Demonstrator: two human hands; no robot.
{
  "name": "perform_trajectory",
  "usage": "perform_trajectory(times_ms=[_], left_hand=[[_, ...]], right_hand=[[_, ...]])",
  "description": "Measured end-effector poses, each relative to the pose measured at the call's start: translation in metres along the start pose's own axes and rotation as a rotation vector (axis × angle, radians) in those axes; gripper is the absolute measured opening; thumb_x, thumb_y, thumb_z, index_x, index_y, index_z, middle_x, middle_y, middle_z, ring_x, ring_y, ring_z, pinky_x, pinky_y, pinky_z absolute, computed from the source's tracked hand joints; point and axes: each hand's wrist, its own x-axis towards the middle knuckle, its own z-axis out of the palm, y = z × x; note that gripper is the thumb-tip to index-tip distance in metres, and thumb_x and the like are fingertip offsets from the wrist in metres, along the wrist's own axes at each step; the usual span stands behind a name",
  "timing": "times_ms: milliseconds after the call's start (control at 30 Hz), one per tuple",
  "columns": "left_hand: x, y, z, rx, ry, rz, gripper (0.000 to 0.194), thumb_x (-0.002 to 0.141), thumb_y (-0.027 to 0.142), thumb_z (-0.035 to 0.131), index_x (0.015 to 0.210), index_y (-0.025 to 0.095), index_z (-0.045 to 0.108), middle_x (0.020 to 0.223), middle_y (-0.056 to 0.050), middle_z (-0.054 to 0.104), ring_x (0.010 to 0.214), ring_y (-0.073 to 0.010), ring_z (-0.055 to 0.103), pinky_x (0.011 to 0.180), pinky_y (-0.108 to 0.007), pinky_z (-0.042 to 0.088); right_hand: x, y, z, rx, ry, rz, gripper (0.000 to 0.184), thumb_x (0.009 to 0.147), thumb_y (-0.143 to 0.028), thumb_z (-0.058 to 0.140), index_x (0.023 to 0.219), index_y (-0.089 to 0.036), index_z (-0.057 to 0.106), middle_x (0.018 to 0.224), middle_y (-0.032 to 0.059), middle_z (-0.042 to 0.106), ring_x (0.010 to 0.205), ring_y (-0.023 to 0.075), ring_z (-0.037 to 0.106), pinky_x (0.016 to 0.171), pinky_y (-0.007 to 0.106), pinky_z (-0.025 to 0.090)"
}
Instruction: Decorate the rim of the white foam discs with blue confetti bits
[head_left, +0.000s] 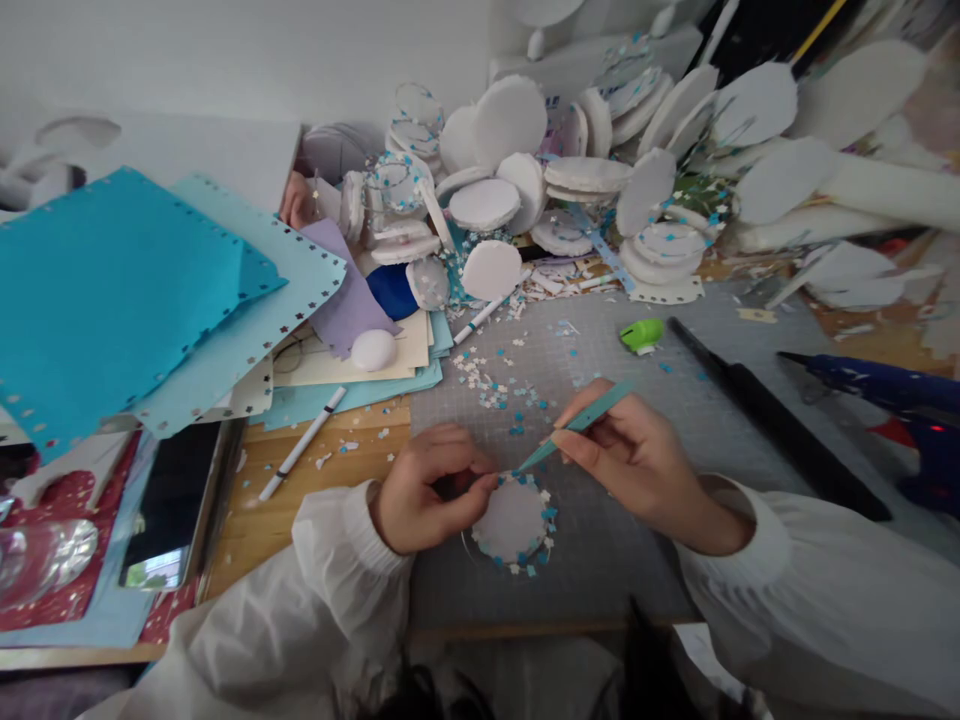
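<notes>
A white disc (511, 518) lies on the grey cutting mat (600, 560), its edge ringed with small blue and white paper flowers. My left hand (439, 485) pinches at the disc's upper left edge, thumb and fingertips close together; what sits between them is too small to make out. In my right hand (630, 460) is a pair of teal tweezers (592, 408), pointing down and left. Their tips meet the upper rim of the disc, at a blue flower. Loose punched flowers (491, 380) are scattered on the mat just beyond both hands.
White discs (491, 205) are heaped at the back. A green hole punch (641, 335), a black long-handled tool (780, 420) and a blue glue gun (885, 385) lie to the right. Blue paper sheets (135, 300), a white pen (304, 443) and a phone (169, 505) are leftward. Another person's hand (298, 200) shows behind.
</notes>
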Motion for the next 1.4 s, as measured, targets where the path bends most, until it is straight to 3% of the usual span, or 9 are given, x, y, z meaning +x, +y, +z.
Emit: perform_trajectory(times_ms=[500,800,1400], left_hand=[[0.0,-0.001,0.0,-0.004,0.006,0.017,0.017,0.083,0.018,0.055,0.069,0.014,0.061,0.053,0.0,0.049,0.054,-0.0114,0.044,0.055,-0.024,0.036],[0.0,0.0,0.0,0.004,-0.003,0.023,0.018,0.085,0.02,0.054,0.069,0.015,0.061,0.054,-0.001,0.053,0.055,-0.012,0.046,0.056,-0.025,0.037],[0.0,-0.003,0.0,-0.031,-0.032,0.066,0.018,0.086,0.018,0.052,0.071,0.014,0.061,0.056,-0.003,0.056,0.057,-0.0131,0.048,0.056,-0.027,0.037]], right_hand=[[-0.001,0.001,0.002,0.025,-0.007,-0.003,0.007,0.084,-0.025,0.061,0.083,-0.021,0.056,0.072,0.0,0.058,0.063,0.0108,0.057,0.055,0.022,0.05],[0.002,0.005,0.001,0.09,-0.014,0.12,0.012,0.081,-0.031,0.064,0.082,-0.023,0.056,0.072,-0.0003,0.059,0.061,0.0116,0.058,0.054,0.023,0.051],[0.004,0.01,0.003,0.113,-0.05,0.213,0.017,0.08,-0.033,0.065,0.082,-0.019,0.056,0.069,0.0001,0.06,0.059,0.0108,0.058,0.054,0.023,0.051]])
